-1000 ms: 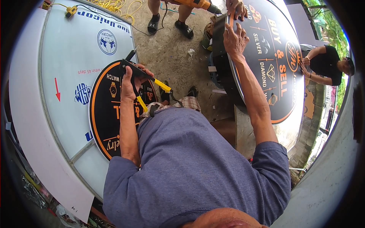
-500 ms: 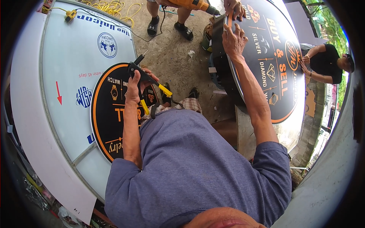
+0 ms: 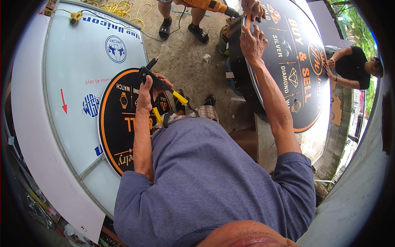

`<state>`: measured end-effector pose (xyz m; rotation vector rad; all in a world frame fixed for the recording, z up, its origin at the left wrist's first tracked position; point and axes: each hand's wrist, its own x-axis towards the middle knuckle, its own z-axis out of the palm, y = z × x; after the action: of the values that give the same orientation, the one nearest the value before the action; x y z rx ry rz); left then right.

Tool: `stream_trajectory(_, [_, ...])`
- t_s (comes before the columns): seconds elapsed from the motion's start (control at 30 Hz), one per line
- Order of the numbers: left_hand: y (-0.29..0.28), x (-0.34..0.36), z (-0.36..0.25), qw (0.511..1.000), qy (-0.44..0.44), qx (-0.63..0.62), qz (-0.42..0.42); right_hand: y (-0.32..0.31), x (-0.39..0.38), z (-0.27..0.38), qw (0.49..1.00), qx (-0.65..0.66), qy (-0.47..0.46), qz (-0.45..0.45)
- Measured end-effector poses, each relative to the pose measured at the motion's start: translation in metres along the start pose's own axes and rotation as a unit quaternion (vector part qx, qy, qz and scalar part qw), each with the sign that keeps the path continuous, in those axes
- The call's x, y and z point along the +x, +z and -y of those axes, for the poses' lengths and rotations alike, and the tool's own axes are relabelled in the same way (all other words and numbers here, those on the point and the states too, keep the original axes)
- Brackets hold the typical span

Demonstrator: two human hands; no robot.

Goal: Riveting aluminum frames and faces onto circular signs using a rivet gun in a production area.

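My left hand (image 3: 145, 95) is wrapped round a hand riveter (image 3: 155, 80) with a black body and yellow handle grips. A thin rivet pin sticks out of its nose, and the two handles are spread apart. My right hand (image 3: 254, 43) rests on the rim of a thick round black sign (image 3: 284, 82) with an orange border, its fingers spread over the face near the edge. Beside it, another person's hand (image 3: 254, 9) lies on the same rim. That person's orange power drill (image 3: 212, 5) points at the sign's side.
A second round black sign (image 3: 111, 103) leans at my left against a large white panel (image 3: 70, 53) in a metal frame. A yellow cord (image 3: 117, 7) lies coiled on the concrete floor (image 3: 193, 61). Another person in black (image 3: 352, 68) touches the sign's far side.
The drill has shifted slightly right and down, its tip nearer the sign's edge. The rivet pin now shows at the riveter's nose. My hands have barely moved.
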<state>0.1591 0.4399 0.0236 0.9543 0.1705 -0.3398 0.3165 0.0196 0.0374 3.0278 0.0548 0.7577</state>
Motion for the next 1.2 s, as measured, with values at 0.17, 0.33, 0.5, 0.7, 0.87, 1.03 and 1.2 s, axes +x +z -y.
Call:
stream_trajectory(0.17, [0.006, 0.002, -0.002, 1.000, -0.002, 0.005, 0.022, 0.001, -0.001, -0.001, 1.000, -0.001, 0.001, 0.005])
stream_trajectory(0.33, [0.008, 0.014, 0.005, 0.999, -0.024, -0.017, 0.031, 0.002, 0.000, -0.002, 1.000, 0.001, -0.001, 0.003])
stream_trajectory(0.5, [0.025, 0.027, 0.002, 0.995, -0.062, -0.024, 0.077, 0.002, -0.002, 0.000, 1.000, 0.005, 0.007, 0.003])
stream_trajectory(0.7, [0.044, 0.035, 0.010, 0.993, -0.069, -0.031, 0.089, 0.002, -0.003, 0.000, 1.000, 0.018, 0.005, -0.013])
stream_trajectory(0.87, [0.056, 0.026, 0.013, 0.993, -0.079, -0.032, 0.080, 0.003, -0.003, 0.001, 1.000, 0.022, 0.008, -0.006])
stream_trajectory(1.03, [0.059, 0.013, 0.019, 0.993, -0.087, -0.052, 0.061, 0.005, 0.000, 0.001, 1.000, 0.017, 0.001, -0.010])
stream_trajectory(1.2, [0.055, -0.001, 0.023, 0.995, -0.069, -0.063, 0.036, 0.004, 0.001, -0.003, 0.999, 0.029, -0.006, -0.014])
